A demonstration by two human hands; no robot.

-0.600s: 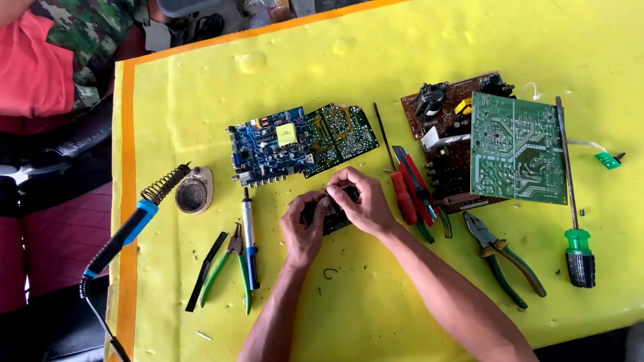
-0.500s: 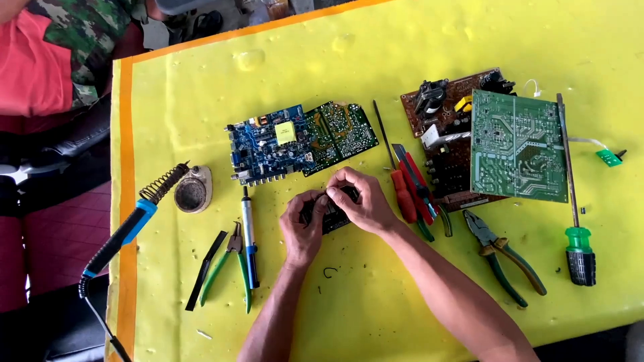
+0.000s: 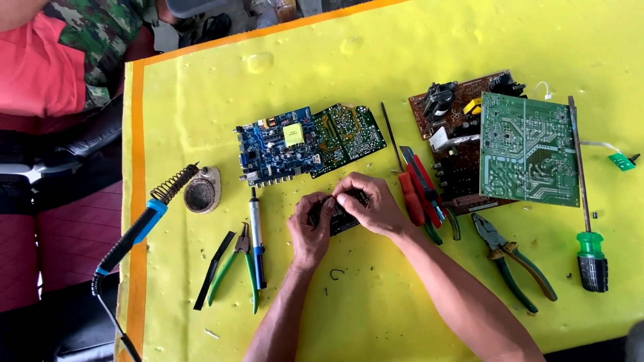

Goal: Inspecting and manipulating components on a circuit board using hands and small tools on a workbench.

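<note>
Both my hands meet over a small dark circuit board near the middle of the yellow table. My left hand grips its left end and my right hand pinches its top edge; most of the board is hidden under my fingers. Just beyond them lie a blue circuit board and a green circuit board, side by side.
A soldering iron on its coil stand, green cutters and a desoldering pump lie left. Red-handled tools, pliers, a green-handled screwdriver and stacked brown and green boards lie right. A person in red and camouflage sits at top left.
</note>
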